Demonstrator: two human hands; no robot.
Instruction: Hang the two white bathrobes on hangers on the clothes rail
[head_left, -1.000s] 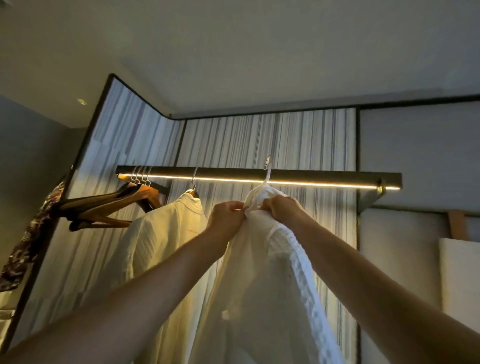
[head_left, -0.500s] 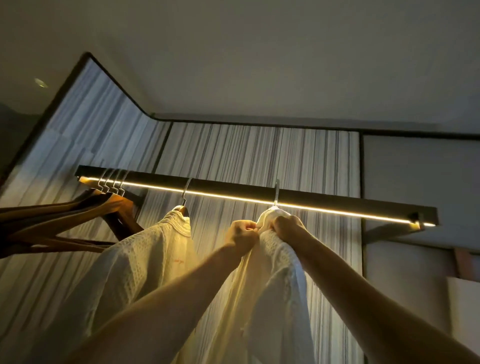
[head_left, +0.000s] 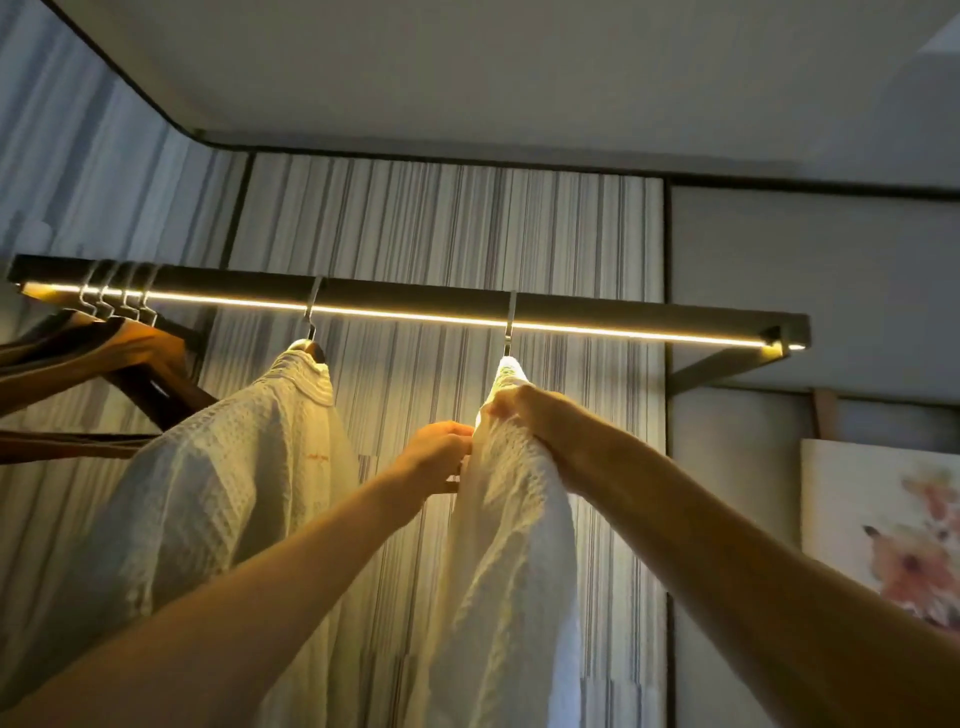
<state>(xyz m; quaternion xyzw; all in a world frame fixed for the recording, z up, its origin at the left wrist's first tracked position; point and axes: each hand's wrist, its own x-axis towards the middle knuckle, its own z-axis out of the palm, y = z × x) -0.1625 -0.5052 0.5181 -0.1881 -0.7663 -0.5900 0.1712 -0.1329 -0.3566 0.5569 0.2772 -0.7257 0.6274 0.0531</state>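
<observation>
Striped panels (head_left: 441, 234) back the alcove, and we look up from below at a dark rail (head_left: 597, 314) with a warm light strip along its underside. Only one view is given. At the rail's left end a cluster of bare wooden hangers (head_left: 130, 358) hangs together. One robe (head_left: 218, 467) already hangs on its hanger (head_left: 310, 332) left of centre, collar up, waffle weave draping evenly. Near the middle a second hook (head_left: 510, 325) sits over the rail, and the second robe (head_left: 509, 545) hangs from it. Our right hand (head_left: 530, 421) is clamped on the cloth just below the collar; our left hand (head_left: 441, 452) pinches the robe's front edge beside it, so both hands are close together on the same garment. We judge the task nearly done: both robes are up, and what is in hand is settling the second one on its hanger. The next move seems to call for squaring the shoulders, since this robe hangs narrow and bunched, then letting go gently so the hook stays seated.
</observation>
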